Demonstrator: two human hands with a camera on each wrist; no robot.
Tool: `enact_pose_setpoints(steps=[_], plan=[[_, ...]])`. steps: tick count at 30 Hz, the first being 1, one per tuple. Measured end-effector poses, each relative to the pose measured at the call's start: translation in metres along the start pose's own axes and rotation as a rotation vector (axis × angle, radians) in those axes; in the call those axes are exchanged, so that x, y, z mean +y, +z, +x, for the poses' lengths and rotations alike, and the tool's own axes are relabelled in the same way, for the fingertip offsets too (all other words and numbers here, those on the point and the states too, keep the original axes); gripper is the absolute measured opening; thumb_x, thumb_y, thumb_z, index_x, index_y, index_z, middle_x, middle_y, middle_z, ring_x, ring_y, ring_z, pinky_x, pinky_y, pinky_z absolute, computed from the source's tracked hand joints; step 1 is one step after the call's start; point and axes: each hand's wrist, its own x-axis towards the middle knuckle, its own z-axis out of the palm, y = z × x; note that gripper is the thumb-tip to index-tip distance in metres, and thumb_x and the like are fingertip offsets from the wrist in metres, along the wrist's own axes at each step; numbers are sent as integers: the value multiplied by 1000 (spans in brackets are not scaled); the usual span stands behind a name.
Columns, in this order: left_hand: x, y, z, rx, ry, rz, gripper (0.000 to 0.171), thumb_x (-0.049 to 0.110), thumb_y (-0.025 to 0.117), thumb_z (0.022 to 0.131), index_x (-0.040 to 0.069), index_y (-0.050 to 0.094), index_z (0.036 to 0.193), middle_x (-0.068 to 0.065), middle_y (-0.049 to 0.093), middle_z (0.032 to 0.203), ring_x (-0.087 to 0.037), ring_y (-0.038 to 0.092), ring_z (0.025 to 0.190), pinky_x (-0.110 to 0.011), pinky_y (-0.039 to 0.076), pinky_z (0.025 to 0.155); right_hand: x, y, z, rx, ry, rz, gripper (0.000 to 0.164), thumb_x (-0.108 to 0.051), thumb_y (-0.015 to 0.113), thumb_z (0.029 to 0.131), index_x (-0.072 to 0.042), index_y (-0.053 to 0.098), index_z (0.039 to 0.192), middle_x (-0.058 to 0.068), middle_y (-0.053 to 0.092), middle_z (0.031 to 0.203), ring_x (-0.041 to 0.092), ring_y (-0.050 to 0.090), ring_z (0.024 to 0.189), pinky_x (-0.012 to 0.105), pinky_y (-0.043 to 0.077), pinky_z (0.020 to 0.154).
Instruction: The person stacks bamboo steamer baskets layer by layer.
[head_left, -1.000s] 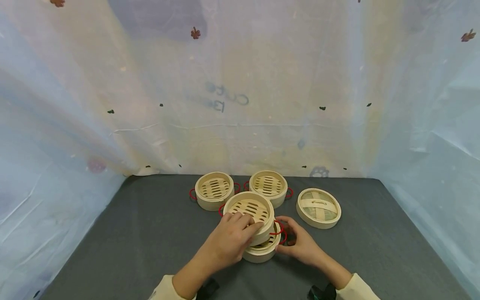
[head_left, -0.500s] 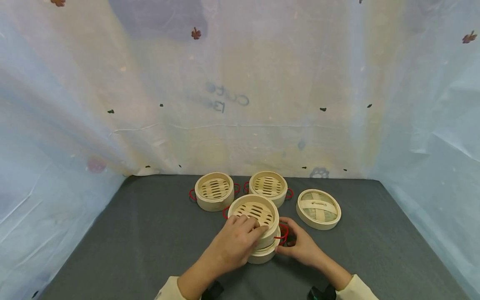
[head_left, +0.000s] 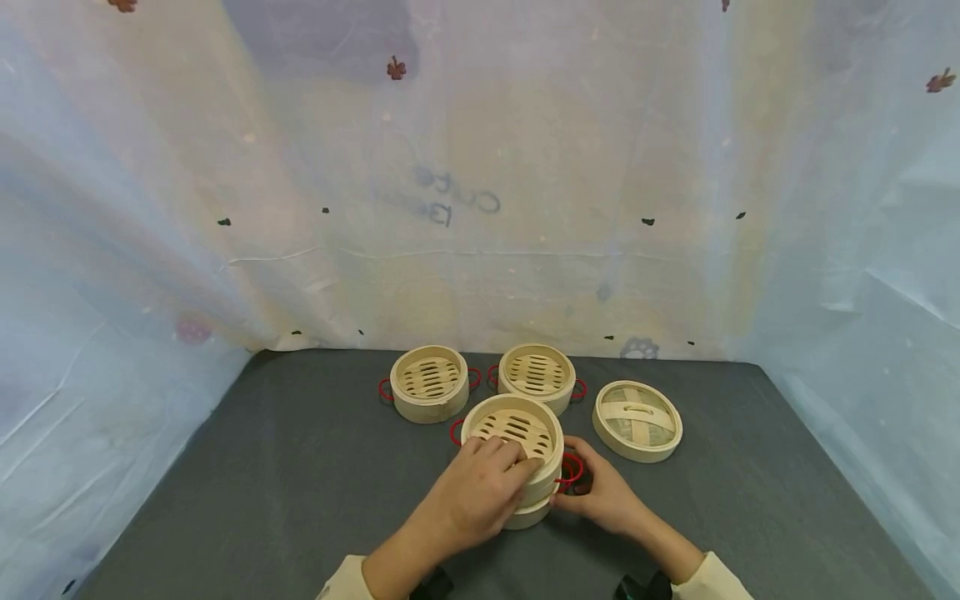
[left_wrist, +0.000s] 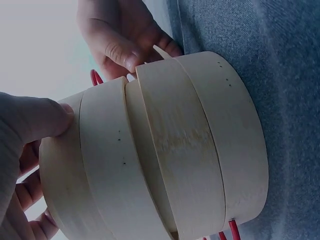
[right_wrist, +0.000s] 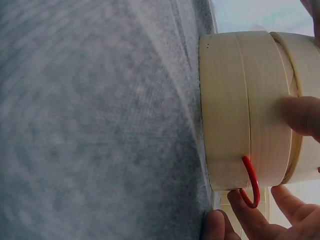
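My left hand (head_left: 476,500) grips the near rim of a bamboo steamer basket (head_left: 517,427), fingers inside and thumb on the wall. This basket sits over a second steamer basket (head_left: 528,518) on the table. In the left wrist view, an uneven gap shows between the upper basket (left_wrist: 102,155) and the lower basket (left_wrist: 200,145). My right hand (head_left: 603,496) holds the lower basket's right side, thumb in front and fingers behind, around the red handles (head_left: 572,468). In the right wrist view, its thumb (right_wrist: 302,115) lies near the seam.
Two more steamer baskets with red handles stand behind: one at left (head_left: 427,385), one at right (head_left: 536,372). A woven bamboo lid (head_left: 637,421) lies on the grey table (head_left: 300,483) to the right. Plastic sheeting (head_left: 480,167) hangs around the back and sides.
My left hand has moved the upper basket slightly right and toward me, lowering it over the lower basket, whose inside is now covered. The right hand has stayed nearly still.
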Motion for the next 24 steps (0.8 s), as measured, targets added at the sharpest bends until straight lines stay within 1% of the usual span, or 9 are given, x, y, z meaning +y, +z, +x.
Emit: enact_pose_setpoints(steps=[8, 13, 18, 24], plan=[[4, 0, 0, -9, -3, 3, 28, 26, 70, 83, 25, 67, 111, 9, 58, 93, -10, 55, 82, -29, 41, 69, 1, 0, 0, -6, -10, 33, 77, -13, 79, 77, -1, 37, 141, 27, 52, 130, 14, 64, 102, 28, 55, 75], [6, 0, -1, -11, -16, -18, 29, 25, 72, 82, 26, 68, 110, 9, 58, 92, -10, 55, 82, -28, 40, 69, 2, 1, 0, -15, -24, 53, 77, -12, 78, 78, 1, 36, 141, 28, 51, 131, 16, 63, 105, 28, 55, 78], [6, -1, -1, -26, -27, -23, 31, 25, 74, 80, 26, 67, 110, 9, 59, 93, -10, 55, 83, -29, 41, 70, 2, 1, 0, -8, -11, 48, 77, -12, 78, 78, 0, 36, 142, 27, 51, 131, 15, 64, 104, 27, 55, 78], [6, -2, -1, -34, -31, -12, 31, 26, 73, 80, 27, 67, 111, 9, 59, 94, -10, 55, 83, -29, 41, 71, 3, 0, 0, -9, -2, 27, 78, -13, 78, 78, -1, 36, 143, 26, 52, 132, 18, 64, 105, 28, 55, 79]])
